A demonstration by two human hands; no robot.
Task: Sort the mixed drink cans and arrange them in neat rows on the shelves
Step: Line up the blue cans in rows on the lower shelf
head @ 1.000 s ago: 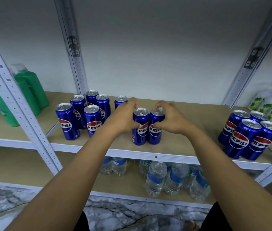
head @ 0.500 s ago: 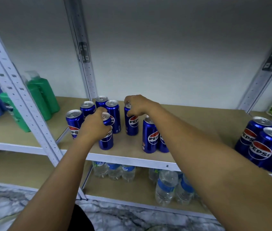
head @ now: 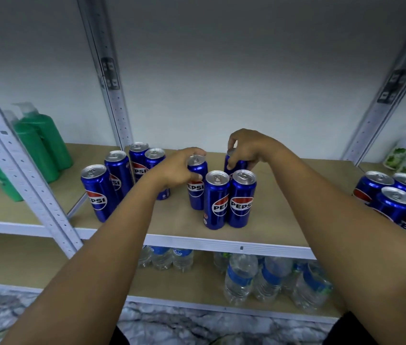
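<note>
The left hand (head: 176, 170) reaches in from the near left with the forearm stretched long and the wrist level; its fingers and thumb wrap the upper body of a blue Pepsi can (head: 196, 183), which stands upright on the shelf (head: 279, 220). The right hand (head: 249, 149) comes from the near right with the wrist arched and the fingers pointing down; the fingertips (head: 231, 166) pinch the top of a second can (head: 236, 163), mostly hidden behind the hand and the cans in front, so whether it rests on the board or is lifted cannot be told. Just nearer than these two stand a front pair of cans (head: 229, 199), upright, side by side and touching; the held cans sit directly behind them. To the left, partly behind the left forearm, a left cluster of cans (head: 115, 178) stands near the pierced metal upright (head: 112, 95); to the far right another group of cans (head: 396, 197) crowds the shelf's edge. Green bottles (head: 39, 143) stand in the next bay on the left; water bottles (head: 241, 277) fill the lower shelf (head: 197, 282); the floor below is marbled grey.
</note>
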